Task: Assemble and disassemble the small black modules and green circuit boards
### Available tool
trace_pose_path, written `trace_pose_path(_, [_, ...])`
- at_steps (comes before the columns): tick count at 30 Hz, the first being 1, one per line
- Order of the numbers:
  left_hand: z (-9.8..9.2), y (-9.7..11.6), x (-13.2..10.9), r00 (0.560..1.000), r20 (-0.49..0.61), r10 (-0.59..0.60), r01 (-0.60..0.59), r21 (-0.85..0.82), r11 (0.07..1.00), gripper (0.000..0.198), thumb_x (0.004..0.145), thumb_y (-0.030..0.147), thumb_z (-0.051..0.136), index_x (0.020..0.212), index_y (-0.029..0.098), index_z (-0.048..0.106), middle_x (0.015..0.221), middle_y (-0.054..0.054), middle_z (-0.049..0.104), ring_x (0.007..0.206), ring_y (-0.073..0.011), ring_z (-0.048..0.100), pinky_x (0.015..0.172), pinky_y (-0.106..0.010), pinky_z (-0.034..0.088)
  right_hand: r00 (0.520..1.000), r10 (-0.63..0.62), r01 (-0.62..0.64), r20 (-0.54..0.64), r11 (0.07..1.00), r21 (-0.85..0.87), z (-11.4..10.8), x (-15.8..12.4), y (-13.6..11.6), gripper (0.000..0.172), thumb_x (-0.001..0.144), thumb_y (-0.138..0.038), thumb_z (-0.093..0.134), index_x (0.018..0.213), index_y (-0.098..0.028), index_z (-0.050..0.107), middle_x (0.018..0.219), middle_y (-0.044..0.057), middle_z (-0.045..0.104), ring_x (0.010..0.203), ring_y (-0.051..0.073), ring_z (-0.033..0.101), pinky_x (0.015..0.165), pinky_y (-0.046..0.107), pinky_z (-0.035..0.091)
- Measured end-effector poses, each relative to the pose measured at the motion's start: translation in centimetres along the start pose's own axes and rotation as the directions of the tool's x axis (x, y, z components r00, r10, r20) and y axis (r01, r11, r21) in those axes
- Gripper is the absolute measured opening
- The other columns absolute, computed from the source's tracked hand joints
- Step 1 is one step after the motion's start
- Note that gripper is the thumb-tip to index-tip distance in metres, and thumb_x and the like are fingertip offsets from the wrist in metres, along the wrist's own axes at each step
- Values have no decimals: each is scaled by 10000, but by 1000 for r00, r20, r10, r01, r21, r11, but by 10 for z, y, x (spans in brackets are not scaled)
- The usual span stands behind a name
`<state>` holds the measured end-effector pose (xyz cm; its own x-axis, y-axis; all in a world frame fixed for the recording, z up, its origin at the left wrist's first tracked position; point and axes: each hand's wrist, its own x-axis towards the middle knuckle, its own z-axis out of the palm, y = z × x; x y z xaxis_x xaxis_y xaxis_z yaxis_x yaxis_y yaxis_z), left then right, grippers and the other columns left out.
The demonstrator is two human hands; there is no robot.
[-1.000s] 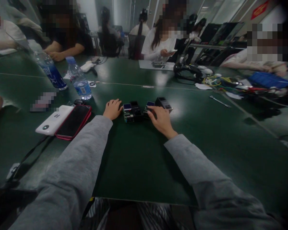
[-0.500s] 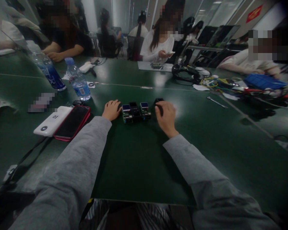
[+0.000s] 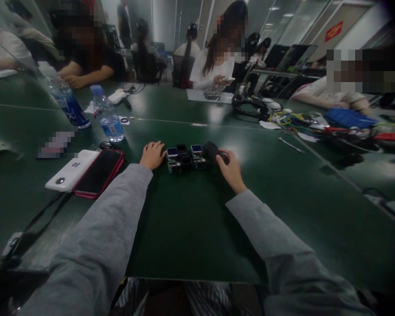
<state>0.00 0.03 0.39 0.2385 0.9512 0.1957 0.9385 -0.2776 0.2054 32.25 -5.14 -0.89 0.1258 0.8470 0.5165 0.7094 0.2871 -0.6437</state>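
My left hand [image 3: 153, 155] lies on the green table, fingers outstretched, just left of a small circuit board with a screen [image 3: 172, 152]. A second circuit board with a screen [image 3: 196, 150] stands to the right, and a black piece [image 3: 184, 157] sits between the two. My right hand [image 3: 230, 166] is closed on a small black box-shaped object [image 3: 211, 152]. That object is tilted close beside the right board; its exact kind is not clear, and I cannot tell if they touch.
Left of my arm lie a red-cased phone [image 3: 100, 172] and a white device [image 3: 71, 169]. Two plastic bottles, one clear [image 3: 110, 118] and one blue-labelled [image 3: 67, 98], stand behind them. To the right are a wrench [image 3: 290, 145] and tangled cables [image 3: 291, 118]. Several people sit around.
My right hand now grips the black box-shaped object, which has shifted left and tilted toward the right board. The left hand stays beside the left board. The view has shifted slightly.
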Motion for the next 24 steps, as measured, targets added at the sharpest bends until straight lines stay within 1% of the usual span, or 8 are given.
trace_pose_path(3, [0, 0, 0, 1000, 4, 3, -3, -11, 1000, 484, 974, 402, 356, 1414, 226, 455, 1514, -82, 412, 1378, -287, 332, 1138, -515, 269, 994, 72, -74, -76, 997, -25, -3, 1, 16, 395, 927, -504, 436, 1091, -187, 605, 1046, 122, 640, 950, 253, 593, 870, 457, 479])
trace_pose_path(5, [0, -1, 1, 1000, 8, 6, -6, -19, 1000, 489, 973, 404, 356, 1416, 223, 452, 1516, -84, 407, 1379, -290, 331, 1139, -522, 269, 985, 66, -84, -159, 990, -110, -3, 2, 24, 453, 950, -532, 352, 1011, -177, 627, 1003, 134, 632, 970, 270, 569, 898, 491, 454])
trace_pose_path(7, [0, -2, 1, 1000, 8, 3, -3, -23, 1000, 489, 971, 402, 356, 1417, 223, 452, 1519, -84, 404, 1382, -291, 328, 1141, -524, 268, 980, 23, -58, -199, 984, -171, -4, 2, 24, 511, 957, -561, 311, 1061, -166, 618, 1040, 153, 615, 1011, 281, 546, 924, 507, 432])
trace_pose_path(11, [1, -2, 1, 1000, 9, 8, -7, -22, 1000, 497, 972, 405, 348, 1416, 209, 452, 1518, -84, 405, 1381, -293, 329, 1143, -518, 270, 990, -125, 109, -60, 969, -223, -4, -1, 8, 533, 901, -573, 478, 1216, -154, 570, 1175, 175, 578, 1099, 291, 526, 952, 482, 430])
trace_pose_path(14, [1, -3, 1, 1000, 8, 14, -14, -19, 1000, 503, 973, 407, 344, 1417, 194, 450, 1516, -92, 407, 1378, -294, 331, 1140, -518, 273, 997, -82, 83, 14, 989, -121, -5, -1, 1, 432, 914, -484, 486, 1177, -164, 606, 1124, 147, 631, 1036, 267, 584, 917, 444, 464])
trace_pose_path(18, [2, -4, 1, 1000, 16, 7, -7, -23, 1000, 500, 976, 413, 344, 1426, 217, 438, 1524, -86, 395, 1391, -290, 315, 1146, -527, 258, 994, 77, -82, -76, 994, -66, -6, 2, 11, 441, 918, -521, 442, 1048, -157, 655, 1017, 139, 670, 955, 270, 606, 902, 468, 464])
trace_pose_path(22, [2, -4, 1, 1000, 10, 8, -7, -23, 1000, 500, 977, 414, 348, 1429, 219, 435, 1526, -86, 392, 1391, -291, 314, 1146, -528, 257, 974, 48, -76, -220, 990, -121, -7, 4, 22, 551, 904, -621, 424, 1122, -151, 612, 1050, 155, 639, 1005, 283, 564, 914, 499, 446])
trace_pose_path(24, [1, -3, 1, 1000, 16, 9, -9, -20, 1000, 500, 976, 415, 347, 1430, 224, 433, 1527, -82, 392, 1390, -291, 318, 1142, -525, 265, 981, -1, -30, -192, 987, -159, -8, 4, 22, 616, 874, -655, 469, 1195, -139, 571, 1113, 174, 615, 1049, 295, 554, 928, 504, 446])
